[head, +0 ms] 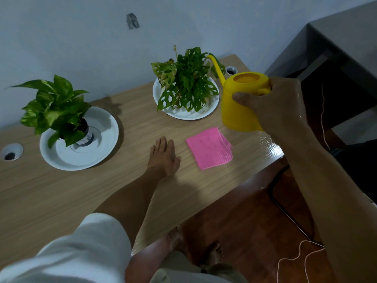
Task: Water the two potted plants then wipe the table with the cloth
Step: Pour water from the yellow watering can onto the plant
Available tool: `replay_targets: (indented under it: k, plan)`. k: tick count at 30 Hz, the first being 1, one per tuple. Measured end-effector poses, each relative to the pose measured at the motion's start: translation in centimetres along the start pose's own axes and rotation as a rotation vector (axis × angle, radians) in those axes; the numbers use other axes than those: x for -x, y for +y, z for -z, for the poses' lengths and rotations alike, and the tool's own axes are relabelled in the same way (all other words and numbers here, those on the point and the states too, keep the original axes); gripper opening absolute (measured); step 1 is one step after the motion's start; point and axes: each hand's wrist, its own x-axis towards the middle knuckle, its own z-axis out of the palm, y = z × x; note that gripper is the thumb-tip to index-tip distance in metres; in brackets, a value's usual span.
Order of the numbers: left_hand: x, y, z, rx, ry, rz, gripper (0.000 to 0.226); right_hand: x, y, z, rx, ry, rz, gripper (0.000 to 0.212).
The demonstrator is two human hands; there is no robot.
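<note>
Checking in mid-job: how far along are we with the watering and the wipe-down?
Nothing looks finished. In hand: the right hand grips the yellow watering can, its spout beside the holey-leaved plant; no water visibly pouring. The left hand lies flat on the table. Left: whether either plant, including the pothos, is watered cannot be told; the pink cloth lies folded, wiping not begun.

Yellow watering can [240,103] beside holey-leaved plant [186,80]

Leaves hide the right plant's pot [184,103]; the hand [279,107] covers the can's handle.
</note>
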Motion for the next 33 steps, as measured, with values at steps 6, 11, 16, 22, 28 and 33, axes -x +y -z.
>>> replay_targets:
  k: [6,11,16,22,28,33]
  plan:
    - [-0.2,0.0,0.3,-0.005,-0.025,0.006,0.083,-0.3,-1.2,-0.7,-0.038,-0.003,0.014,0.062]
    - [-0.1,-0.2,0.3,-0.001,-0.014,-0.005,0.083,0.3,-1.7,-0.8,-0.049,-0.053,0.028,0.056]
    - [0.0,-0.1,0.3,0.007,-0.003,-0.007,0.082,0.8,-1.0,-0.8,-0.064,-0.126,-0.003,0.059]
    - [0.0,-0.1,0.3,0.011,-0.004,-0.011,0.082,1.2,0.4,-0.3,-0.029,-0.157,-0.022,0.061]
    - [-0.1,-0.1,0.2,0.008,-0.008,-0.007,0.082,1.2,1.1,0.5,-0.001,-0.127,-0.033,0.053]
    - [-0.1,-0.2,0.1,0.004,-0.013,-0.004,0.082,0.8,1.1,0.3,0.012,-0.054,-0.031,0.065]
